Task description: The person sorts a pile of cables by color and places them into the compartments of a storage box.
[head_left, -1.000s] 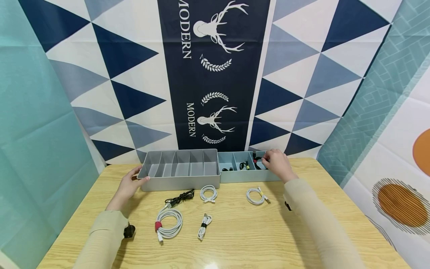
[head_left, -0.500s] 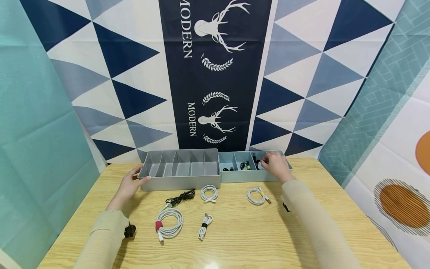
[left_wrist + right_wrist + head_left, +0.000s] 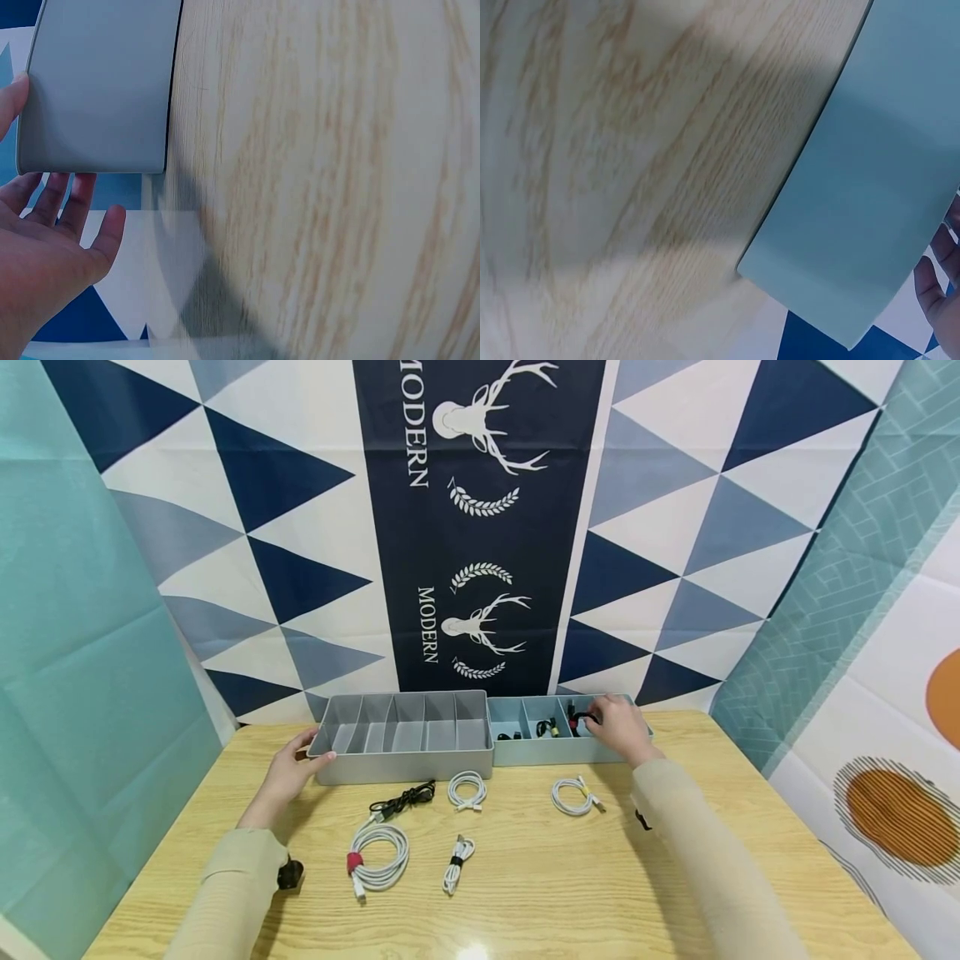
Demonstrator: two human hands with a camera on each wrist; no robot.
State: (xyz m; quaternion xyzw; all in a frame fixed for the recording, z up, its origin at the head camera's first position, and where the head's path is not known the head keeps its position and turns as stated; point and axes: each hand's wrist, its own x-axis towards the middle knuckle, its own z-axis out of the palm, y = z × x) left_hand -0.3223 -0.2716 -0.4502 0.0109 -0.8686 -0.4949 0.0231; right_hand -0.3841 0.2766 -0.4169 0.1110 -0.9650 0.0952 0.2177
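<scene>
My left hand [image 3: 287, 772] rests at the left end of the grey divided box [image 3: 412, 767]. In the left wrist view its thumb touches the rim and its relaxed fingers [image 3: 77, 206] reach along the end wall. Inside the right part of the light-blue divided box [image 3: 555, 753], my right hand [image 3: 621, 727] pinches a black cable [image 3: 585, 717] with a red tie. Its fingertips are partly hidden below the rim. The right wrist view shows the blue box's outer wall [image 3: 855, 202] and some fingers [image 3: 928, 289] at its far edge.
Black cables [image 3: 547, 727] lie in two other blue compartments. On the wooden table [image 3: 555, 893] in front are a black cable bundle [image 3: 405, 801], a large white coil with a red tie [image 3: 381, 857], a small white coil [image 3: 467, 792], a white bundle [image 3: 457, 865] and a yellow-tied white coil [image 3: 573, 797].
The black cable with the red tie has shifted slightly within the right part of the blue box, with my right hand still at it. The left hand stays on the grey box.
</scene>
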